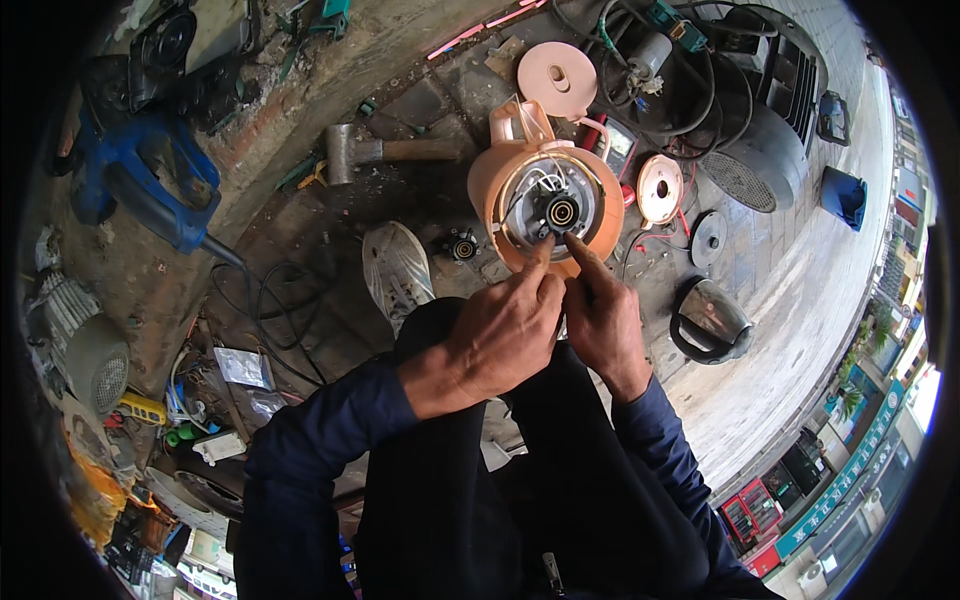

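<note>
Extending two index fingers (537, 262), curling the rest, with left hand (500, 335) and right hand (607, 328) — impossible to tell whether pinching anything — beside one black connector (562, 212), round and gold-ringed, sitting inside one open-ended peach kettle (486, 188) beyond two knees (440, 326).

Head-worn fisheye view, looking down over the person's own legs (425, 490).
The left one of two side-by-side head cameras, it faces the ground (770, 330) from above, upright; the forearms (310, 435) enter from below, and the left hand (500, 335) and right hand (607, 325) meet near the middle, close to the lens. Its wide reach takes in a street front (840, 470), bent along the right rim, inside a dark round border.
</note>
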### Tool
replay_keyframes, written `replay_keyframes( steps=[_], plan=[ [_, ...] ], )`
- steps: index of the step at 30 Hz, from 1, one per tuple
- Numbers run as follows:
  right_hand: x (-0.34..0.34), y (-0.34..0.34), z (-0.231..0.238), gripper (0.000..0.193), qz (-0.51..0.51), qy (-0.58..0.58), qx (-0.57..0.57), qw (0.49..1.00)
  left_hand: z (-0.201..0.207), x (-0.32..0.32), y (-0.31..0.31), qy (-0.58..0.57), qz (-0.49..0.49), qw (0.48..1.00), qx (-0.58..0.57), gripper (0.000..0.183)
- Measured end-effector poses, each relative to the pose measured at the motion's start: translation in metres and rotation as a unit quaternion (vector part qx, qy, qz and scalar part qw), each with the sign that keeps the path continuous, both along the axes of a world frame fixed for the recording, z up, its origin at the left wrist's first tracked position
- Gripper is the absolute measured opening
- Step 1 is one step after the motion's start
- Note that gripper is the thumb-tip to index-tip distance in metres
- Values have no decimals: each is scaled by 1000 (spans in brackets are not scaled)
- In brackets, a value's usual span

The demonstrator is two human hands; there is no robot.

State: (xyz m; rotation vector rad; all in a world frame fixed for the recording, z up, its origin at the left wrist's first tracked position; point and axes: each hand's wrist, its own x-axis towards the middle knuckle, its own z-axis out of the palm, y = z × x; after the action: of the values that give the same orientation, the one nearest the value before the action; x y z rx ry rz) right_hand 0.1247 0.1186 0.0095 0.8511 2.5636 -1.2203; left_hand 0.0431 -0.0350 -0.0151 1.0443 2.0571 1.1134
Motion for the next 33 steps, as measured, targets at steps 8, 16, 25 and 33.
replay_keyframes(
  steps=[8, 16, 25, 33],
  plan=[
    [1, 6, 2, 55, -4, -4, -61, 998, 5, -3, 4, -7, -26, 1000, -17, 38],
    [4, 12, 0, 64, -104, -45, -255, 960, 9, -5, 7, -3, -20, 1000, -19, 36],
    [-3, 15, 11, 63, -214, -45, -429, 877, 8, -5, 9, 17, -5, 1000, -5, 31],
    [-2, 16, 9, 66, -267, -24, -505, 821, 8, -4, 8, -39, 35, 999, 3, 31]
  ],
)
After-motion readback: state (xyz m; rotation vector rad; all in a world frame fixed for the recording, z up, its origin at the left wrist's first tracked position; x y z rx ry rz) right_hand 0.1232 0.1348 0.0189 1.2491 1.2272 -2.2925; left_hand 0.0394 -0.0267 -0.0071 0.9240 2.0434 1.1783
